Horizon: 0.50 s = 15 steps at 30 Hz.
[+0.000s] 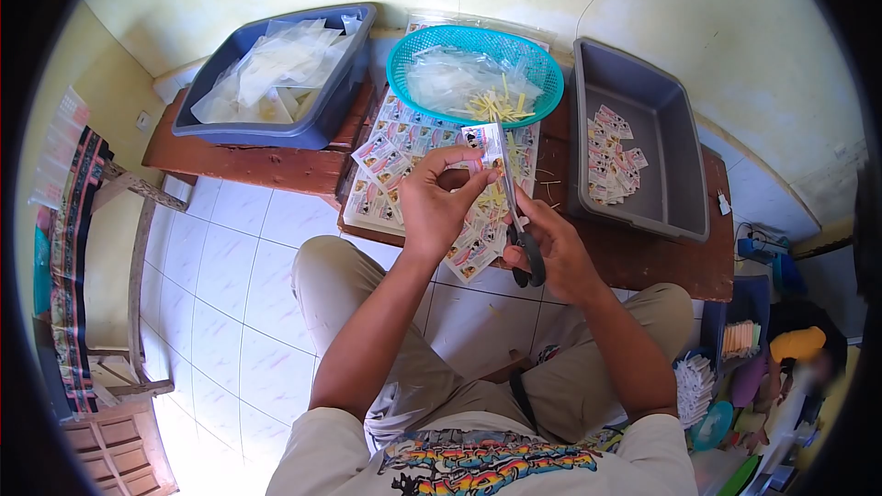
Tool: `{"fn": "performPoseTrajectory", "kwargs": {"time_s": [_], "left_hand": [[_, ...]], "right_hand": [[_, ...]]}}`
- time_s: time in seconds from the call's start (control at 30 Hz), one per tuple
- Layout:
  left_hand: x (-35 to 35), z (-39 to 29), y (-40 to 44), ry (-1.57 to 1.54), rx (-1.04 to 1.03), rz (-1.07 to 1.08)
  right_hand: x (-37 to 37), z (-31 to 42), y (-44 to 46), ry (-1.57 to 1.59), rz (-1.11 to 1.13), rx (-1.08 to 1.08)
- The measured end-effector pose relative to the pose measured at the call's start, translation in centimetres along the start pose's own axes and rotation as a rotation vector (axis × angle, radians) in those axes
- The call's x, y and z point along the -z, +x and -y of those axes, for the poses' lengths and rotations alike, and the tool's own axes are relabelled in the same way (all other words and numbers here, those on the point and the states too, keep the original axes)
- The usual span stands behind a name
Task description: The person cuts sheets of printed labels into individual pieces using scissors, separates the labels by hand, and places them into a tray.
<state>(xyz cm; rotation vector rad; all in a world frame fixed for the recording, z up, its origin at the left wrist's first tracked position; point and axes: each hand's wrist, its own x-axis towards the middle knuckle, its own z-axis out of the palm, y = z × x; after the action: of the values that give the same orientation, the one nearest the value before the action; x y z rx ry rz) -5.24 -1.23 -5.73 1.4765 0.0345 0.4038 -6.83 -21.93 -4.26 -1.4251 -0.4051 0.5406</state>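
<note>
My left hand pinches a small printed paper label between thumb and fingers, over the bench. In my right hand is a pair of scissors with black handles, its blades pointing away from me along the label's right edge. Whether the blades touch the paper I cannot make out. Beneath both hands lie uncut sheets of printed labels, with loose label strips at the near edge. Thin yellowish paper trimmings are heaped in the turquoise basket just beyond the blades.
The turquoise basket also holds clear plastic bags. At right, a grey tub contains cut labels. A blue-grey tub with translucent packets stands left on the wooden bench. Another person is at lower right.
</note>
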Motion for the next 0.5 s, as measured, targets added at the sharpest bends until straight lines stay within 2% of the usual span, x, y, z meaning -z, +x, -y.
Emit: {"fn": "performPoseTrajectory", "kwargs": {"time_s": [0.33, 0.5], "left_hand": [[-0.06, -0.01, 0.03, -0.021, 0.042, -0.015], [-0.12, 0.01, -0.04, 0.021, 0.000, -0.006]], "right_hand": [[-0.22, -0.02, -0.04, -0.004, -0.002, 0.016], [-0.46, -0.15, -0.10, -0.003, -0.017, 0.007]]}}
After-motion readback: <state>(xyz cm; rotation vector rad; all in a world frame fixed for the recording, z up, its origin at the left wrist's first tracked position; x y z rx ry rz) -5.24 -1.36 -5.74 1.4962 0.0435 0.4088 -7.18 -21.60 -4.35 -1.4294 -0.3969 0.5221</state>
